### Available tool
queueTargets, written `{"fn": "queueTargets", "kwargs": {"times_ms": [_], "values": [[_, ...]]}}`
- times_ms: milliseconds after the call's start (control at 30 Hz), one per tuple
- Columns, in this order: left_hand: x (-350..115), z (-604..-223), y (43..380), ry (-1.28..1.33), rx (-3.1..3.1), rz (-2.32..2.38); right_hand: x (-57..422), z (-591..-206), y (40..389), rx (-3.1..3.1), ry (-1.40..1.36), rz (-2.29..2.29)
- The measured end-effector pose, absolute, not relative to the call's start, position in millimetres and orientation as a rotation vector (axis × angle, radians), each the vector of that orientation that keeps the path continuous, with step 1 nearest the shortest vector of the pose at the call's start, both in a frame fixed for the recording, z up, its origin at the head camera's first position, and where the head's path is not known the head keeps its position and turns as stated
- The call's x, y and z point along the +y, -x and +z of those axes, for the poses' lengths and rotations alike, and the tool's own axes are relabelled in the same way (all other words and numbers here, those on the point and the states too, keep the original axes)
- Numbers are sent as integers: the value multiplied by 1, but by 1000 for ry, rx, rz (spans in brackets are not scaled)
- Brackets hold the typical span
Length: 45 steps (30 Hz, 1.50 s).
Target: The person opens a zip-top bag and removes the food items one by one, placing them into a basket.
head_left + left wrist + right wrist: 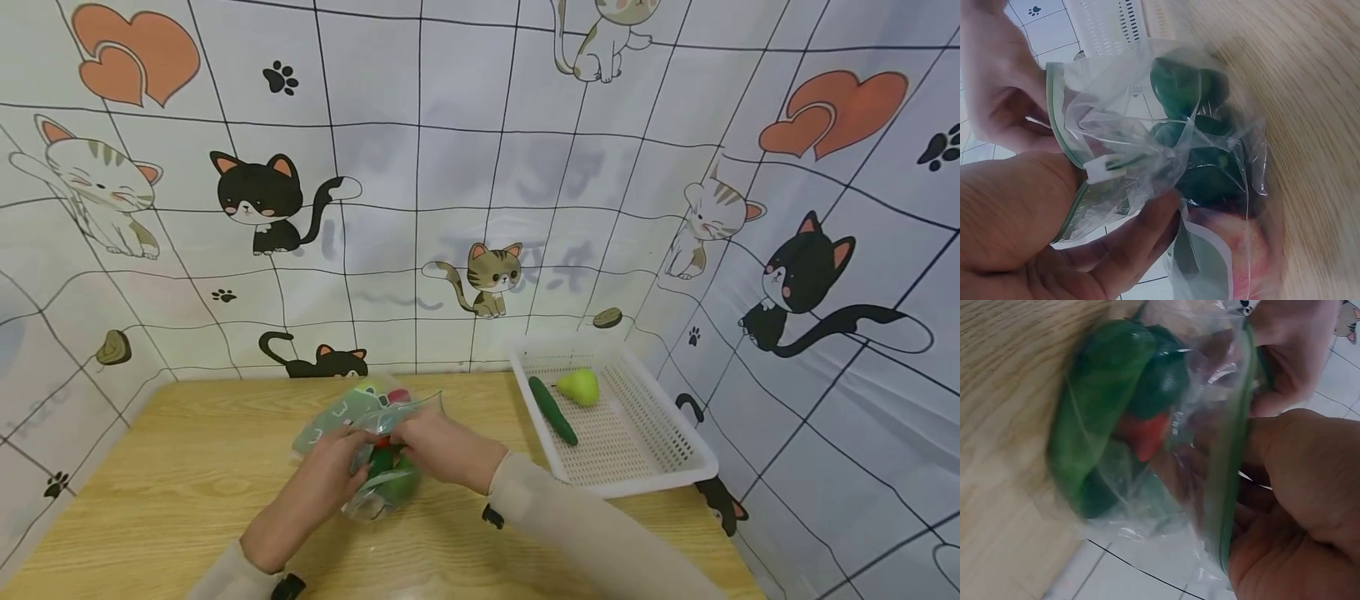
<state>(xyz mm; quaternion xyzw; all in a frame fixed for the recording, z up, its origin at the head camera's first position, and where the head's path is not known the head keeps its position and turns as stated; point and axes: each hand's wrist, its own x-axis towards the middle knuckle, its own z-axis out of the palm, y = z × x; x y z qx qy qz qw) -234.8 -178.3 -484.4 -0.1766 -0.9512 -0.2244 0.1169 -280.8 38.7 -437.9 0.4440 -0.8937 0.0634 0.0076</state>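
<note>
A clear zip bag (370, 507) with a green closing strip and green printed panel lies on the table between both hands. Several vegetable- or fruit-like pieces fill it: rounded dark green ones (1188, 87), a long green one (1100, 406), an orange-red one (1147, 436) and a pinkish one (1235, 240). My left hand (322, 483) grips the bag's mouth on the left, near the white slider (1099, 169). On the other side, my right hand (448, 447) holds the mouth edge, its fingers partly hidden behind the plastic.
A white perforated basket (652, 483) stands on the right of the wooden table (202, 450). Inside it lie a cucumber (553, 411) and a green pear (579, 387). Cat-printed cloth (420, 183) hangs behind and along the sides.
</note>
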Motion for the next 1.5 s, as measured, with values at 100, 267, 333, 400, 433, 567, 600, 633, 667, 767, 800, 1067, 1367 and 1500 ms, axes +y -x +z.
{"fn": "queueTargets", "kwargs": {"times_ms": [100,267,333,400,433,567,600,633,667,767,800,1067,1367,1500], "values": [[-179,-484,235,506,-2798,-667,34,-448,284,-2808,-1353,213],[-179,-484,236,502,-2803,-672,30,-463,290,-2823,-1334,313],[-179,-485,235,501,-2804,-679,29,-468,291,-2842,-1332,350],[-178,-485,235,495,-2810,-690,28,-472,291,-2862,-1324,351],[-178,-484,234,491,-2813,-694,28,-474,291,-2872,-1321,336],[-177,-484,234,483,-2814,-706,26,-479,288,-2865,-1314,236],[-176,-484,234,484,-2812,-710,26,-480,287,-2860,-1311,214],[-176,-484,234,484,-2811,-715,25,-481,286,-2859,-1301,196],[-176,-484,234,486,-2810,-719,25,-482,285,-2857,-1290,179],[-175,-484,234,483,-2815,-731,24,-486,283,-2862,-1254,152],[-175,-484,234,484,-2816,-734,23,-486,283,-2860,-1244,139],[-173,-483,232,490,-2802,-742,24,-490,282,-2854,-1282,245],[-171,-482,229,478,-2825,-728,26,-491,282,-2860,-1314,274],[-172,-482,228,466,-2843,-735,26,-491,281,-2866,-1300,260]]}}
